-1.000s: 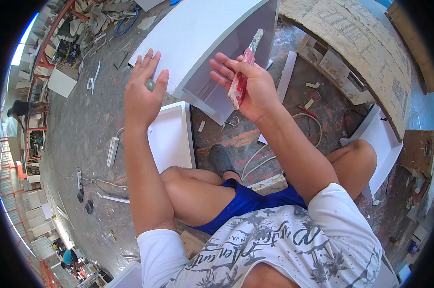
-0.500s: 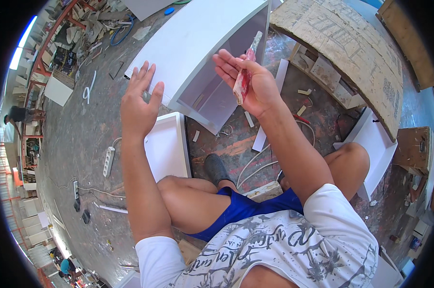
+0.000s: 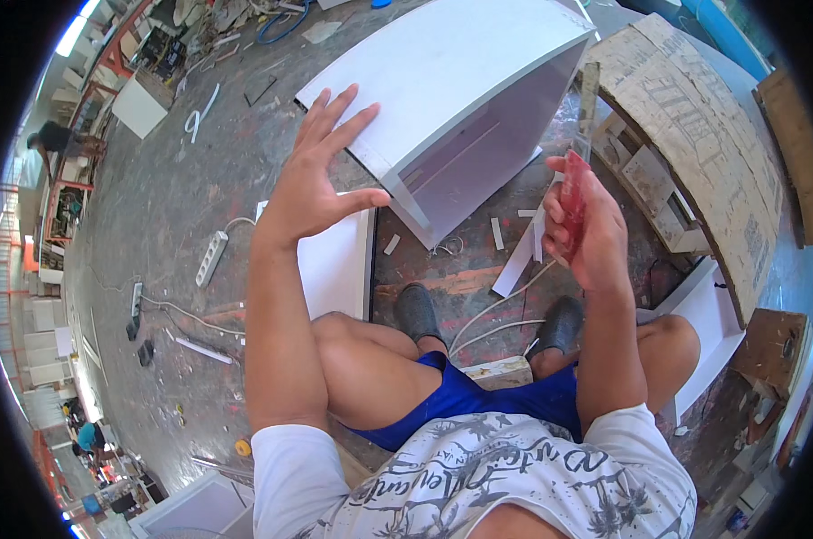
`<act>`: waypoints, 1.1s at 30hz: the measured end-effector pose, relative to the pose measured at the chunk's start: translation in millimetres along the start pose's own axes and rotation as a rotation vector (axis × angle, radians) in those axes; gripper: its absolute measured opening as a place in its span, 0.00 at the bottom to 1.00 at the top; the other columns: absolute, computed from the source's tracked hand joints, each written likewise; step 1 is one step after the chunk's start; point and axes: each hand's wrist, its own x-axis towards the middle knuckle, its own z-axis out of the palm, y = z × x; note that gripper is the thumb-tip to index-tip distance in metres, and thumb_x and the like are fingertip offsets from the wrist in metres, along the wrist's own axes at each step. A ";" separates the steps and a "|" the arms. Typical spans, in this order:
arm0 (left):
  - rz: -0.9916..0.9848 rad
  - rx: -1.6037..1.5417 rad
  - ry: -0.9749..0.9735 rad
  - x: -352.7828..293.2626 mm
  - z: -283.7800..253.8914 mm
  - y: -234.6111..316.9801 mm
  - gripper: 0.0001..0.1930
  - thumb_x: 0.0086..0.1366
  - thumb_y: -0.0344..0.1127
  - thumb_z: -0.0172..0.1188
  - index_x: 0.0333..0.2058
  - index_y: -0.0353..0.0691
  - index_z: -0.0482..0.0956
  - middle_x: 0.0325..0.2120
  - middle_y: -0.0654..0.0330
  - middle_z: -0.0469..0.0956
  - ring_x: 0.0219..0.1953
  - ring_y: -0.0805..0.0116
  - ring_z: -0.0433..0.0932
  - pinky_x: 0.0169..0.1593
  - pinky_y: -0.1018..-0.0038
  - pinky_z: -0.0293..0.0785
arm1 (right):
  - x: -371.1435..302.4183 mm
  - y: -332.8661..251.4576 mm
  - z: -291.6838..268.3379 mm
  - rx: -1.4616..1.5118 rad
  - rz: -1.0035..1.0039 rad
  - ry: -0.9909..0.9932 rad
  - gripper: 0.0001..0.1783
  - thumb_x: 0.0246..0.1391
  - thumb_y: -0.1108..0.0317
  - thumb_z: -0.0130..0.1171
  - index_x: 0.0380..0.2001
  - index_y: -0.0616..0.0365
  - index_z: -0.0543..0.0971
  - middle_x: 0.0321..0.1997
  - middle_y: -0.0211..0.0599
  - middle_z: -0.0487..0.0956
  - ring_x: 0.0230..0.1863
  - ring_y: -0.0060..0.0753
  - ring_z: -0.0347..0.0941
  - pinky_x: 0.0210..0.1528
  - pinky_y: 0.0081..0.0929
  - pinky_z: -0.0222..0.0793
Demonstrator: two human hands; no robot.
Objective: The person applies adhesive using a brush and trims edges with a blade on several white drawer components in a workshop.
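A white box-shaped cabinet (image 3: 442,81) with a curved top panel lies ahead of me, its open side facing right and toward me. My left hand (image 3: 321,171) is at its near left edge, fingers spread over the panel and thumb stretched out to the right; whether the fingertips touch is hard to tell. To the right of the cabinet, my right hand (image 3: 595,229) is closed around the red handle of a worn flat-bladed tool (image 3: 575,184). Its greyish blade points away from me, apart from the cabinet. The exact kind of tool is unclear.
A white tray-like panel (image 3: 334,269) with a dark edge lies below my left hand. A cardboard-covered curved piece (image 3: 685,117) stands at the right. A power strip (image 3: 211,259), cables and offcuts lie on the floor. Two people are at the far left.
My right hand has moved right, away from the cabinet, and has closed around the tool's handle after lying open with it across the palm. The view has shifted; my left hand stays by the cabinet edge.
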 end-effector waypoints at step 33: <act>0.172 0.042 0.012 58.2 37.8 110.9 0.38 0.53 0.68 0.71 0.53 0.45 0.85 0.48 0.56 0.82 0.48 0.53 0.79 0.66 0.58 0.69 | 0.4 -75.8 -40.9 -0.651 -0.223 0.155 0.09 0.77 0.62 0.47 0.51 0.55 0.67 0.58 0.54 0.80 0.52 0.38 0.82 0.30 0.23 0.83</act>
